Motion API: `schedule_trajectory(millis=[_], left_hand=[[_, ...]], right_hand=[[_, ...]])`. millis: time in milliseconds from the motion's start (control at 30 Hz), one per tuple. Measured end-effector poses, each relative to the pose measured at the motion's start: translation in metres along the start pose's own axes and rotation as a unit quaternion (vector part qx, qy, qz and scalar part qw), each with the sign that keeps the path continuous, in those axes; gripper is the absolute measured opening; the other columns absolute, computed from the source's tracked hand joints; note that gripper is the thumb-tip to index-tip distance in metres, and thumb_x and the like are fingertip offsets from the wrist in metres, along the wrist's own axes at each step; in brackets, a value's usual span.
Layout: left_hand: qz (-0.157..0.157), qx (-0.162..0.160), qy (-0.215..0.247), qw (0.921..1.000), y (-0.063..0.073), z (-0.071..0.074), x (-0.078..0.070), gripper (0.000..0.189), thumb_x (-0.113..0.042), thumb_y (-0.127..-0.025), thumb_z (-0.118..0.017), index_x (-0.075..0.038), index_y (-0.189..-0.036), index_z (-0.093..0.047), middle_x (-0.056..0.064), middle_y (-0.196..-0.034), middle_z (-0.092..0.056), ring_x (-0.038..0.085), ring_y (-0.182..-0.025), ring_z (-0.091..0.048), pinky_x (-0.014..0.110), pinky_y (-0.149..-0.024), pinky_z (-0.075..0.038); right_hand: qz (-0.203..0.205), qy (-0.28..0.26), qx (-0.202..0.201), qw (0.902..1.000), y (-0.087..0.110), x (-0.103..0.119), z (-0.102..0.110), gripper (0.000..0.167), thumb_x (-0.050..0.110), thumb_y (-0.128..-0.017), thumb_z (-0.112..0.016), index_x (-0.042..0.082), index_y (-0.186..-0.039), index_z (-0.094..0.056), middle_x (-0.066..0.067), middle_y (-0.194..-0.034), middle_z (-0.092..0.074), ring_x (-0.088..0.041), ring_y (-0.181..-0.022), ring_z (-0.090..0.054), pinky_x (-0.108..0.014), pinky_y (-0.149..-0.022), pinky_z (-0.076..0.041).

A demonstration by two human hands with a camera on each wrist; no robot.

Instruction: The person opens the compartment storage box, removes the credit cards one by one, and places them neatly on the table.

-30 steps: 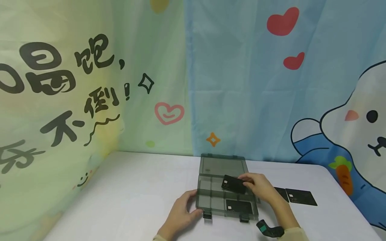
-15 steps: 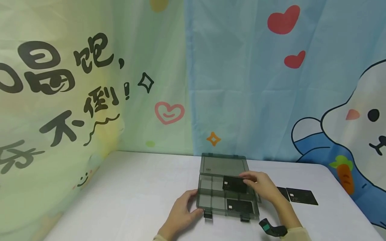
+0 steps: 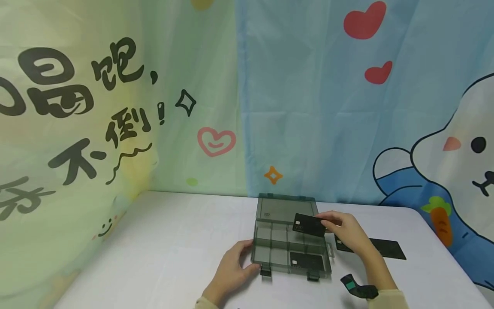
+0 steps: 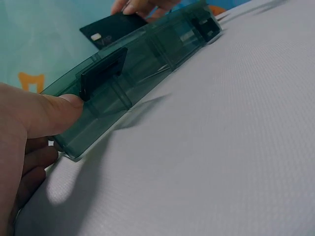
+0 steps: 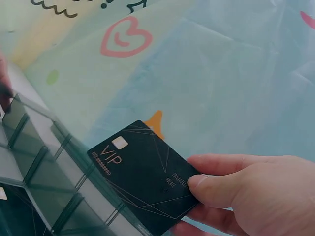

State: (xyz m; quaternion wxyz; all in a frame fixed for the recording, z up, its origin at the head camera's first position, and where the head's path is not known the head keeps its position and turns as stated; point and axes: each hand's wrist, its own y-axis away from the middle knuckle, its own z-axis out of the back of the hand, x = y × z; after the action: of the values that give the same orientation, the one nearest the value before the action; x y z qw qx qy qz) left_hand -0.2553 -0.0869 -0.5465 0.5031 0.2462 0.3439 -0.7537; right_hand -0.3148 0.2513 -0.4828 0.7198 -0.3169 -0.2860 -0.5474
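A translucent dark-green compartment case [image 3: 285,209] lies with its lid folded back. My left hand [image 3: 235,268] grips its left side; in the left wrist view the thumb presses the front wall beside a latch [image 4: 104,71], with fingers curled at the corner. Between right thumb and fingers, my right hand [image 3: 349,231] pinches a black VIP card [image 5: 145,177] by its right end. That card is tilted above the case's back right part, printed side showing. Another black card [image 3: 306,260] lies in the front right compartment.
To the right of the case, black cards [image 3: 390,249] lie on the white table [image 3: 173,244], partly behind the right forearm. A black strap [image 3: 359,288] sits at the right wrist. A printed cloth backdrop [image 3: 308,107] stands behind the table.
The card in my right hand was lowered level over the back right compartment, then lifted back and to the right. My left hand keeps its grip on the case.
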Motion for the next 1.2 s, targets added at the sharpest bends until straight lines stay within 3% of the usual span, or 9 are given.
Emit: schedule_trajectory(millis=[200,367,500,733,967,1200], left_hand=[[-0.001,-0.002,0.005,1.0000,0.000,0.000,0.001,0.063,-0.031,-0.076,-0.075,-0.010,-0.131,-0.051,0.001,-0.128,-0.061,0.021,-0.119,-0.057,0.042,-0.106,-0.043],[-0.005,-0.003,0.003,1.0000,-0.004,0.001,0.004,0.065,-0.036,-0.077,-0.074,-0.012,-0.132,-0.050,0.001,-0.128,-0.061,0.021,-0.120,-0.057,0.042,-0.107,-0.043],[-0.007,-0.006,0.001,1.0000,-0.005,-0.001,0.006,0.065,-0.038,-0.077,-0.074,-0.013,-0.133,-0.050,0.000,-0.128,-0.061,0.020,-0.120,-0.057,0.041,-0.106,-0.043],[-0.008,-0.011,0.010,0.9999,-0.001,-0.003,0.003,0.065,-0.035,-0.075,-0.075,-0.011,-0.131,-0.052,0.002,-0.126,-0.062,0.022,-0.116,-0.059,0.043,-0.104,-0.045],[0.003,-0.009,0.011,0.9999,-0.001,-0.004,0.000,0.064,-0.034,-0.076,-0.074,-0.012,-0.132,-0.051,-0.001,-0.125,-0.062,0.020,-0.117,-0.058,0.042,-0.105,-0.044],[-0.015,-0.018,0.001,0.9997,0.000,-0.003,0.005,0.064,-0.037,-0.076,-0.074,-0.010,-0.131,-0.052,0.001,-0.124,-0.063,0.021,-0.115,-0.060,0.042,-0.104,-0.045]], right_hand=[[-0.031,-0.076,0.027,0.9962,0.005,-0.002,0.005,0.036,0.022,-0.097,-0.054,0.004,-0.127,-0.058,-0.021,-0.129,-0.056,-0.036,-0.113,-0.058,-0.029,-0.075,-0.060],[-0.056,-0.106,0.028,0.9924,0.009,-0.006,0.010,0.036,0.022,-0.096,-0.055,0.004,-0.127,-0.057,-0.023,-0.133,-0.052,-0.022,-0.109,-0.060,-0.031,-0.075,-0.061],[-0.057,-0.107,0.016,0.9925,0.013,-0.004,0.011,0.039,0.025,-0.095,-0.057,0.004,-0.129,-0.056,-0.023,-0.134,-0.052,-0.012,-0.106,-0.062,-0.031,-0.073,-0.061],[-0.075,-0.109,-0.003,0.9912,0.021,0.001,0.005,0.041,0.026,-0.096,-0.055,0.003,-0.130,-0.054,-0.024,-0.135,-0.050,-0.012,-0.097,-0.066,-0.029,-0.070,-0.061],[-0.105,-0.134,0.013,0.9853,0.036,-0.002,0.002,0.042,0.024,-0.096,-0.055,0.003,-0.132,-0.053,-0.026,-0.137,-0.047,-0.002,-0.096,-0.064,-0.030,-0.072,-0.061],[-0.134,-0.121,0.013,0.9836,0.044,-0.004,-0.003,0.038,0.020,-0.098,-0.052,0.004,-0.133,-0.053,-0.024,-0.140,-0.045,-0.013,-0.101,-0.062,-0.029,-0.070,-0.060]])
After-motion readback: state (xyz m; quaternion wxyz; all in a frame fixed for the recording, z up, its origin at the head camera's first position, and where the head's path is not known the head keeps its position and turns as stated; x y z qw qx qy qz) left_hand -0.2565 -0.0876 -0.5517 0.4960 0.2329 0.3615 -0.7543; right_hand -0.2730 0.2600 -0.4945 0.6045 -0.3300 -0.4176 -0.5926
